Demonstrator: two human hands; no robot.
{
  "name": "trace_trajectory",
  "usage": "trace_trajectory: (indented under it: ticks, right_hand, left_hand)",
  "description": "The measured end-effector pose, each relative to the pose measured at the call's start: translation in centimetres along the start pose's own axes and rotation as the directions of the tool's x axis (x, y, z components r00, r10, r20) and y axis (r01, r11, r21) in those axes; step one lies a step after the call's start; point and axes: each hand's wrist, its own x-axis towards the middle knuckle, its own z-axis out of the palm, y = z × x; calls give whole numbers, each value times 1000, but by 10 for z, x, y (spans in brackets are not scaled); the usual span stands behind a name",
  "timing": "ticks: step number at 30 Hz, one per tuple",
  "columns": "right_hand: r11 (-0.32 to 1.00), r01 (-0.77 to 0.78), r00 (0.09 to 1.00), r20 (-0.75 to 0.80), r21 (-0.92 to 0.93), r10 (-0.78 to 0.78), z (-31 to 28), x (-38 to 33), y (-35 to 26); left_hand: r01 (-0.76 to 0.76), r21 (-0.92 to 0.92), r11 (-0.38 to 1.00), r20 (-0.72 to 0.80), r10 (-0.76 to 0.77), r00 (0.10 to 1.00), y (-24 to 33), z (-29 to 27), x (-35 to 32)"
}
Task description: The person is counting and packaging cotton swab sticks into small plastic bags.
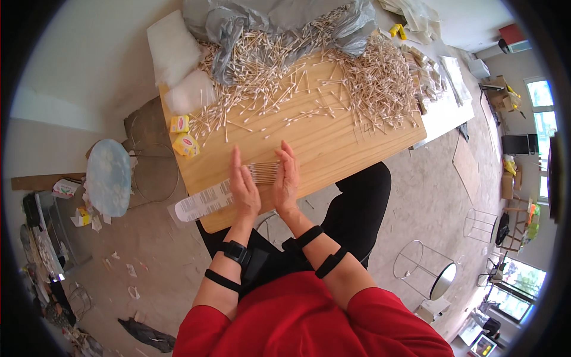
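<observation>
A neat row of cotton swabs [263, 172] lies between my two hands near the table's front edge. My left hand [244, 187], fingers straight, presses against one end of the row. From the other end my right hand [286, 181] closes in, its fingers slightly bent, so the swabs are held between both. Beside my left hand lies a flat clear plastic packet with a printed white label [205, 203], jutting past the table corner. Beyond my hands, a loose heap of swabs [256, 71] spreads out of a grey plastic bag [229, 44].
A second swab pile [380, 80] covers the right of the wooden table [333, 152], near stacked bundles [425, 77]. Two yellow packets [186, 144] and white padded bags [173, 50] sit at the left edge. Stools [109, 177] stand on either side.
</observation>
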Motion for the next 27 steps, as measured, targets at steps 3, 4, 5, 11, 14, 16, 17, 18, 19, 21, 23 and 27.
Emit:
trace_trajectory:
  ticks: [3, 4, 5, 11, 14, 16, 17, 18, 19, 21, 23, 27]
  right_hand:
    - [997, 43, 994, 107, -68, -36, 7, -1, -5]
    - [998, 45, 993, 112, -45, -40, 7, 0, -4]
    - [999, 47, 992, 116, -21, -45, 6, 1, -3]
    - [973, -40, 999, 39, 228, 32, 0, 1, 6]
    - [978, -46, 998, 59, 203, 35, -1, 0, 4]
    - [978, -47, 998, 56, 201, 36, -1, 1, 8]
    - [979, -43, 998, 50, 201, 34, -1, 1, 10]
    - [979, -47, 998, 52, 199, 37, 0, 2, 9]
    - [989, -34, 998, 66, 142, 25, 0, 3, 8]
    - [996, -22, 996, 84, 85, 15, 1, 3, 5]
    - [1000, 2, 995, 104, 13, -3, 2, 4, 2]
    - [999, 21, 986, 168, -39, -15, 11, 3, -6]
  left_hand:
    - [-48, 1, 999, 132, 48, 990, 6, 8, -2]
    - [-46, -1, 999, 131, 46, 990, 5, 7, -3]
    - [-19, -31, 999, 109, 23, 994, 3, 5, -3]
    - [69, -300, 951, 14, -68, 998, -4, -9, 3]
    - [77, -306, 949, 66, -59, 996, 5, -11, 7]
    - [92, -310, 946, 90, -67, 994, 4, -9, 7]
    - [79, -322, 944, 77, -58, 995, 1, -7, 7]
    - [67, -332, 941, 64, -48, 997, 0, -7, 7]
    - [71, -332, 941, 65, -52, 997, -1, -6, 7]
    - [42, -261, 964, 92, -18, 996, 0, -3, 8]
    - [8, -190, 982, 120, 16, 993, 2, 0, 9]
    - [52, -170, 984, 113, -33, 993, -1, 0, 5]
